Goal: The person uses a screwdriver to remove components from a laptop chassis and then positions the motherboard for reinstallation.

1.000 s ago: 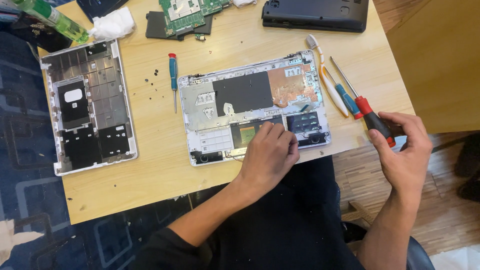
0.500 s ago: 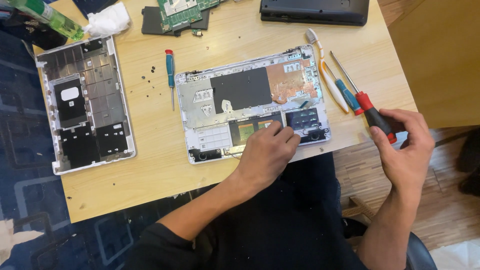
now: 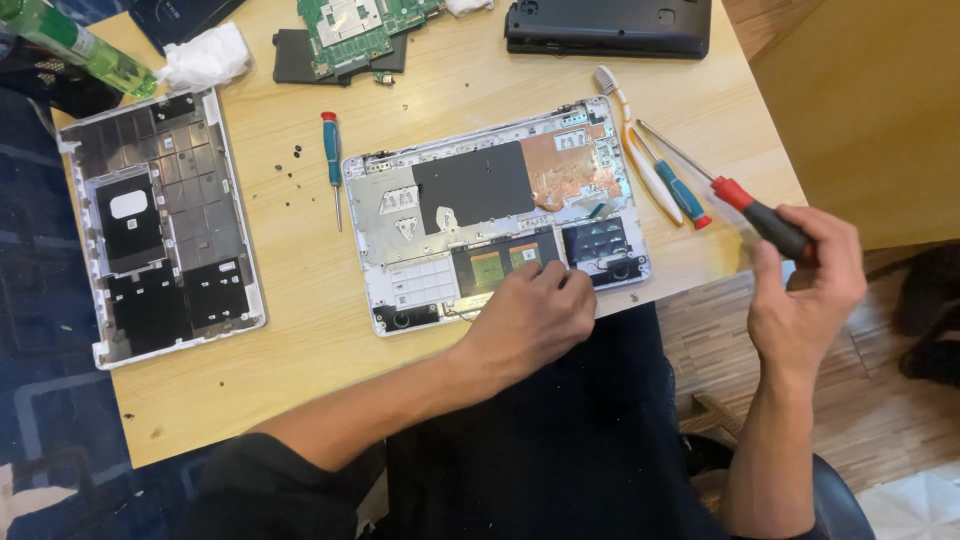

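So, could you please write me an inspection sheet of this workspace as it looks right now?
Surface: wooden table, light, with small dark screws scattered on it.
Job's things: opened laptop base, innards up, at the near edge; red-and-black screwdriver.
Clutter: detached bottom cover at left; small blue screwdriver; green circuit board; black battery pack; toothbrush; second blue screwdriver; white tissue; green bottle.
Hands: left hand rests on the base's near edge; right hand grips the red-and-black screwdriver, off the table.
Cables: nothing seen.
Surroundings: dark patterned rug, wood floor, tan cabinet side.
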